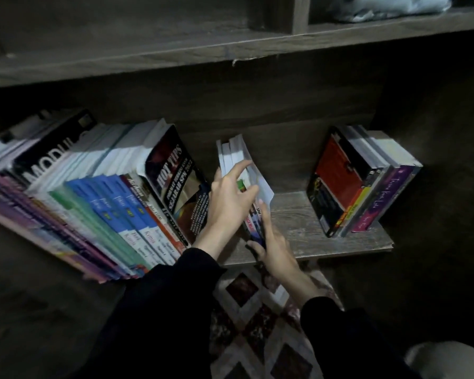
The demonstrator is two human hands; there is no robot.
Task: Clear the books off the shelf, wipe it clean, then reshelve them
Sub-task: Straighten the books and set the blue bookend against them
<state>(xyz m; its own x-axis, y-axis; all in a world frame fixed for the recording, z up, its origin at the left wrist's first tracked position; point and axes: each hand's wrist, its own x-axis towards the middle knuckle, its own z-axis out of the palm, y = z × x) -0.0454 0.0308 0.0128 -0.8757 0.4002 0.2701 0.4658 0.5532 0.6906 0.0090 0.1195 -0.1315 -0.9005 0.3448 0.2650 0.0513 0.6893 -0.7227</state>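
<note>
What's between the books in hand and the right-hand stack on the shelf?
Only bare shelf board between the held books and the right stack; head view.

We recorded three groups standing spine-out on the dark wood-grain shelf [312, 228]: a long, slanted row of books [107, 192] at left, thin books [237, 157] at centre, and a short row [361, 179] at the right end.

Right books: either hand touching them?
No, the left hand and right hand both hold the middle books, with bare shelf before the right books.
</note>
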